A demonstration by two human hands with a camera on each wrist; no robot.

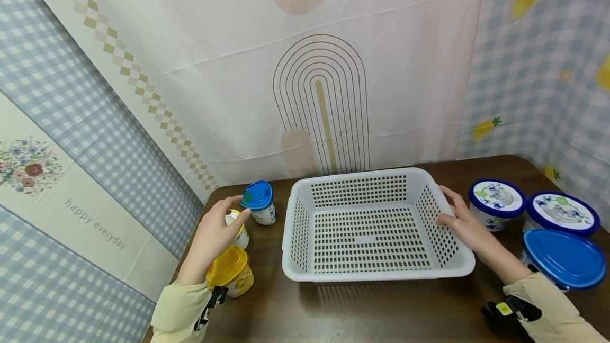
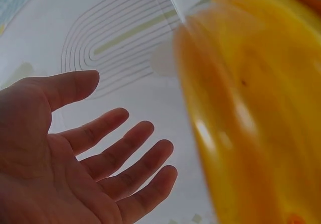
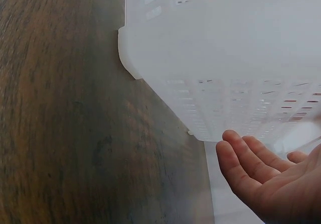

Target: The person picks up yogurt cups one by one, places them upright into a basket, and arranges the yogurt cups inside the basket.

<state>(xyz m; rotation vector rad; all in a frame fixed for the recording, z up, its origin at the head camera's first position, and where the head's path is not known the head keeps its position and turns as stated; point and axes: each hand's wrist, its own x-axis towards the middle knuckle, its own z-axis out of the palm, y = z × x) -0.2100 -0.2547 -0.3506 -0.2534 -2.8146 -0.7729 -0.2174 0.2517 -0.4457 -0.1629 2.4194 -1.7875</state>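
A white perforated plastic basket [image 1: 367, 274] stands on the table, with nothing in it. My right hand [image 1: 469, 226] grips its right rim, thumb over the inner side and fingers along the outer wall. My left hand [image 1: 216, 234] hovers over the left side, fingers spread and apart from the thumb, holding nothing. Just beyond its fingertips is a small tub with a blue lid [image 1: 258, 196]. Partly hidden under this hand is a tub with a white-and-yellow lid [image 1: 241, 237]. Nearest the wrist stands a yellow-lidded tub [image 1: 231, 266], large in the left wrist view.
On the right of the dark wooden table [image 1: 362, 316] are two tubs with white, blue-rimmed patterned lids [image 1: 498, 196] and a wider tub with a plain blue lid [image 1: 564, 258]. A printed cloth [image 1: 405, 94] hangs behind the table.
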